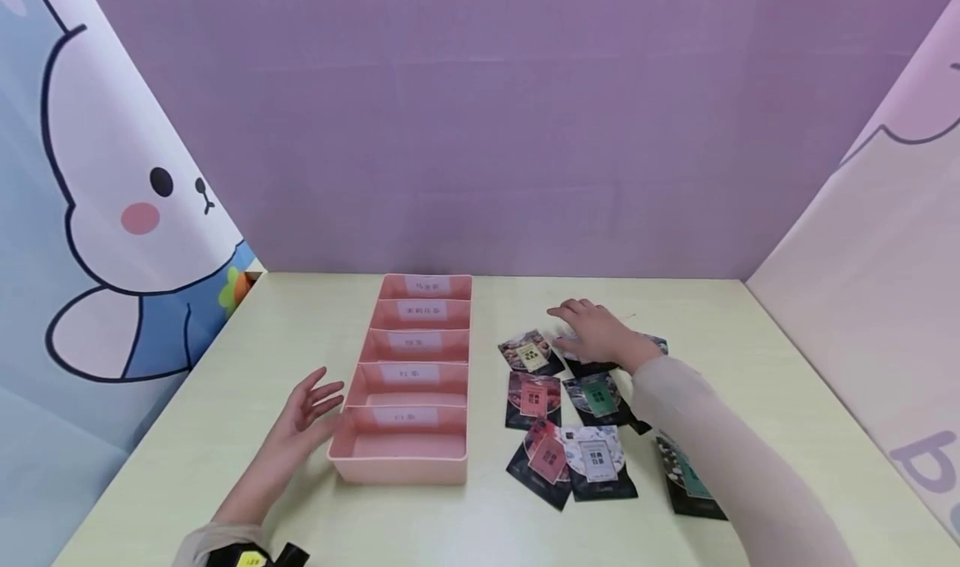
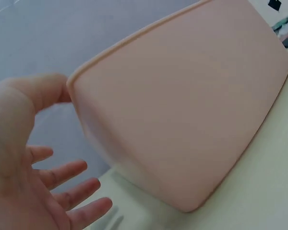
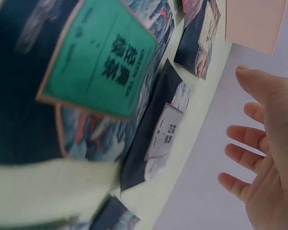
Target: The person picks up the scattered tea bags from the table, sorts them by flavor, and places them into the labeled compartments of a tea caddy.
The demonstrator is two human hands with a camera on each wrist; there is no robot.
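A long pink box (image 1: 397,471) is split into several compartments, each with a white label in Chinese characters. Beside its near left corner is my left hand (image 1: 303,421), fingers spread; the left wrist view has the thumb right at the rim. My right hand (image 1: 596,333) hovers over the back of a group of dark tea sachets, fingers apart and holding nothing. Below it lies a white-label sachet (image 3: 165,132), partly hidden in the head view. Near it lie a yellow-label sachet (image 1: 531,355) and a green-label sachet (image 1: 599,398), which reads GREEN TEA in the right wrist view.
Closer to me lie two red-label sachets, one flat (image 1: 533,400) and one tilted (image 1: 547,462), beside another white-label sachet (image 1: 598,462). A green-label sachet (image 1: 693,484) is partly covered by the right sleeve (image 1: 720,442). A purple backdrop (image 1: 480,133) rises behind the table (image 1: 420,525).
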